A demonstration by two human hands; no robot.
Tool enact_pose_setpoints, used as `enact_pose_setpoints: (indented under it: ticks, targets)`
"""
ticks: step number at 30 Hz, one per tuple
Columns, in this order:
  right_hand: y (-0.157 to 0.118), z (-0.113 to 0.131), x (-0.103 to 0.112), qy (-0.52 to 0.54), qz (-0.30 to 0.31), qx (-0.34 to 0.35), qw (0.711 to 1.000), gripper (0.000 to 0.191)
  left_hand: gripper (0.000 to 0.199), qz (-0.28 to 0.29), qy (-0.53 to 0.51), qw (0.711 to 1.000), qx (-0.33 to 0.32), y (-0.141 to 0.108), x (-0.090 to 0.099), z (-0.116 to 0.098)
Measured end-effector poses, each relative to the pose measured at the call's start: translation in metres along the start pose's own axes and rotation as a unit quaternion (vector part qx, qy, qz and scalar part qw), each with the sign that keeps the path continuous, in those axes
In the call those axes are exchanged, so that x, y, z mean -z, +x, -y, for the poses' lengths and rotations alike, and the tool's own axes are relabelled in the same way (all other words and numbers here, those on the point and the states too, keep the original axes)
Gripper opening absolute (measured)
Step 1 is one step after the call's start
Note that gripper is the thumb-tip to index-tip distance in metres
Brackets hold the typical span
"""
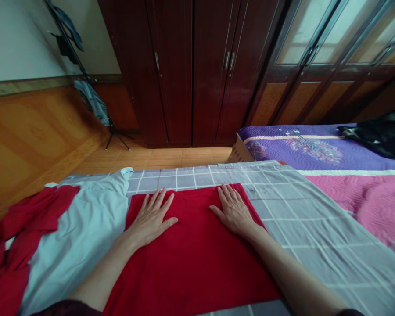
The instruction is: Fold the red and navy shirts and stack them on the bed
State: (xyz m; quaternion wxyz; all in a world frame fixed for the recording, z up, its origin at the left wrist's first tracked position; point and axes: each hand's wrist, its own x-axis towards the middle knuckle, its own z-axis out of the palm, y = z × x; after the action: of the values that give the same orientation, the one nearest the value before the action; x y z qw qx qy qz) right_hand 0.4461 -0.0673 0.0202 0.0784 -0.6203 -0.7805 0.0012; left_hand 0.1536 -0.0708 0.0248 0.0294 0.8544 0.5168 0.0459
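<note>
The left forearm [108, 265] and right forearm [292, 272] come in closest, with a bit of dark sleeve [66, 308] at the lower left, and between them the near part of a red cloth [197, 254] spread flat on a grey checked sheet [316, 228]. The cloth lies straight ahead of the person, under both palms and running back toward the body. The left hand [153, 221] rests by its far left corner, the right hand [235, 210] by its far right one — the right sits closer to its corner, while the fingertips of both reach about to the far edge. Fingers are extended and somewhat parted, thumbs pointing inward; neither grip has hold of anything, and both only press or rest on the fabric.

Which side of the cloth is longer is hard to judge, since its near left corner runs out of frame. The forearms cross its sides and cover parts of those edges, and the palms hide what is beneath them — I can't tell how many layers there are. To the left, a pale blue garment [85, 224] lies crumpled beside a red garment [46, 210], itself cut off by the frame. What the sheet covers can't be made out.
</note>
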Motion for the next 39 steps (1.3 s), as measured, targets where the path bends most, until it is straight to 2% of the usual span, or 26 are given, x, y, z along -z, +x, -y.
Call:
enact_pose_setpoints:
  ticks: [2,4,7,10,13,18,20,21,23,26,29,31,32,34,37,39]
  targets:
    - [-0.006,0.013,0.008,-0.004,0.003,0.006,1.000,0.070,0.075,-0.011,-0.007,1.000,-0.028,-0.004,0.008,-0.013]
    - [-0.017,0.034,0.015,0.012,0.007,0.056,0.998,0.064,0.082,-0.005,-0.019,0.998,-0.068,-0.008,0.016,-0.031]
    - [-0.036,0.067,0.018,0.056,0.034,0.177,0.982,0.059,0.089,0.043,-0.038,0.992,-0.109,-0.016,0.019,-0.058]
    - [-0.047,0.079,0.015,0.074,0.054,0.213,0.973,0.062,0.091,0.090,-0.038,0.990,-0.098,-0.025,0.013,-0.065]
    - [-0.050,0.052,0.012,0.051,0.035,0.142,0.988,0.070,0.087,0.067,-0.015,0.995,-0.072,-0.037,0.003,-0.045]
    - [-0.066,-0.041,0.011,-0.024,-0.003,-0.003,1.000,0.070,0.075,-0.017,0.022,0.999,-0.019,-0.072,-0.002,0.003]
    - [-0.077,-0.061,0.013,-0.047,-0.015,-0.061,0.997,0.067,0.073,-0.030,0.029,0.999,-0.004,-0.086,0.004,0.005]
    - [-0.082,-0.062,0.015,-0.053,-0.026,-0.072,0.996,0.066,0.072,-0.028,0.027,0.999,-0.012,-0.091,0.007,-0.001]
    - [-0.092,-0.045,0.019,-0.045,-0.056,-0.045,0.996,0.064,0.071,-0.015,0.014,0.998,-0.061,-0.099,0.015,-0.020]
    - [-0.105,0.016,0.024,-0.002,-0.076,0.077,0.994,0.059,0.071,0.010,-0.006,0.991,-0.131,-0.101,0.018,-0.056]
    - [-0.113,0.071,0.024,0.031,-0.016,0.186,0.982,0.061,0.074,0.024,-0.009,0.990,-0.141,-0.101,0.011,-0.075]
    - [-0.116,0.080,0.021,0.046,0.022,0.217,0.975,0.066,0.073,0.020,-0.005,0.990,-0.138,-0.107,0.006,-0.074]
    - [-0.117,0.075,0.019,0.051,0.030,0.216,0.975,0.067,0.072,0.013,0.000,0.991,-0.134,-0.112,0.004,-0.070]
    - [-0.122,0.049,0.014,0.049,0.024,0.184,0.981,0.068,0.071,-0.008,0.018,0.992,-0.121,-0.126,0.003,-0.058]
    - [-0.137,-0.009,0.007,0.019,-0.025,0.099,0.995,0.068,0.073,-0.048,0.051,0.994,-0.087,-0.149,0.002,-0.041]
    - [-0.150,-0.044,0.003,-0.008,-0.052,0.066,0.996,0.068,0.075,-0.069,0.072,0.992,-0.071,-0.160,0.002,-0.033]
